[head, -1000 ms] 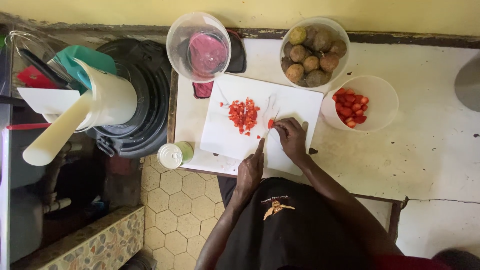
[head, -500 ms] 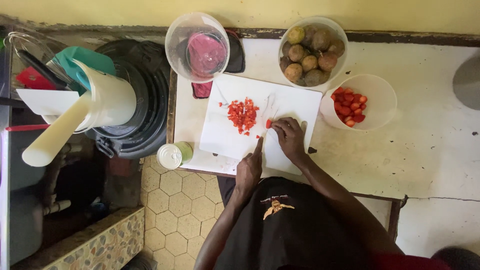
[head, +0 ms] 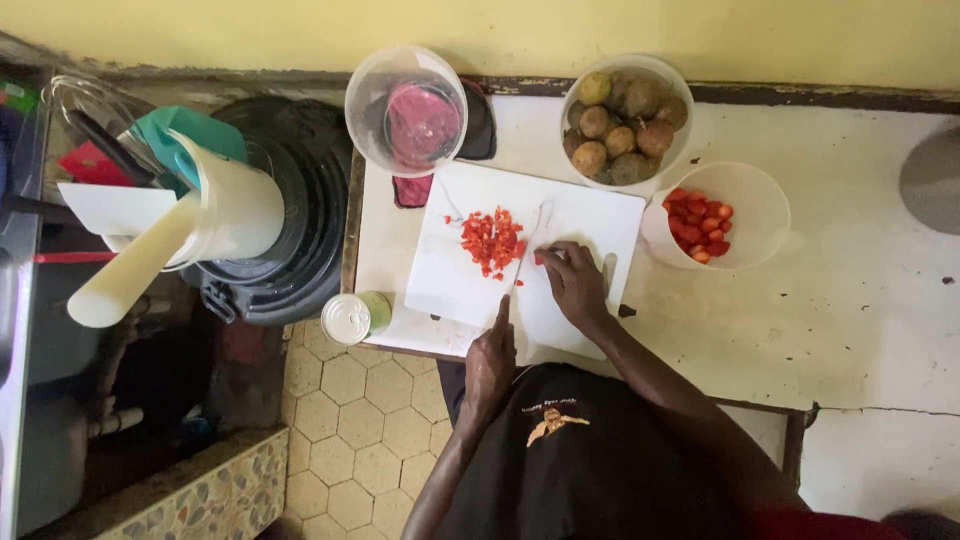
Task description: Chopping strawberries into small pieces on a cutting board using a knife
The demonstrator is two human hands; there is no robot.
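Left hand (head: 490,362) was closed round a knife (head: 523,262) handle, fingers clamped on it, blade pointing away from the person across the white cutting board (head: 590,225). Blade edge sat just beside a heap of diced red pepper (head: 491,240), approx. mid-board, toward its left half. Right hand (head: 573,283) lay on the board w/ fingers curled together, pinning a small red piece (head: 540,258) against the blade; whether it was gripped or only pressed, cannot tell.

Board lay near the bench's (head: 860,300) left edge, its near corner reaching the front edge. At the back edge, behind the board's left corner, stood a clear bowl (head: 406,108) w/ something pink-red inside. Behind the board's right corner, a bowl of brown-green round veg, prob. potatoes (head: 622,122). Just right of the board, touching or nearly so, a white bowl of red chunks (head: 722,215).

A small tin (head: 353,318) w/ green side stood off the front-left corner of the bench. Further left, on a black lidded bin (head: 300,220), a white jug (head: 225,215) lay tilted w/ a pale cylinder sticking out. Floor below was hexagon tile (head: 350,400).
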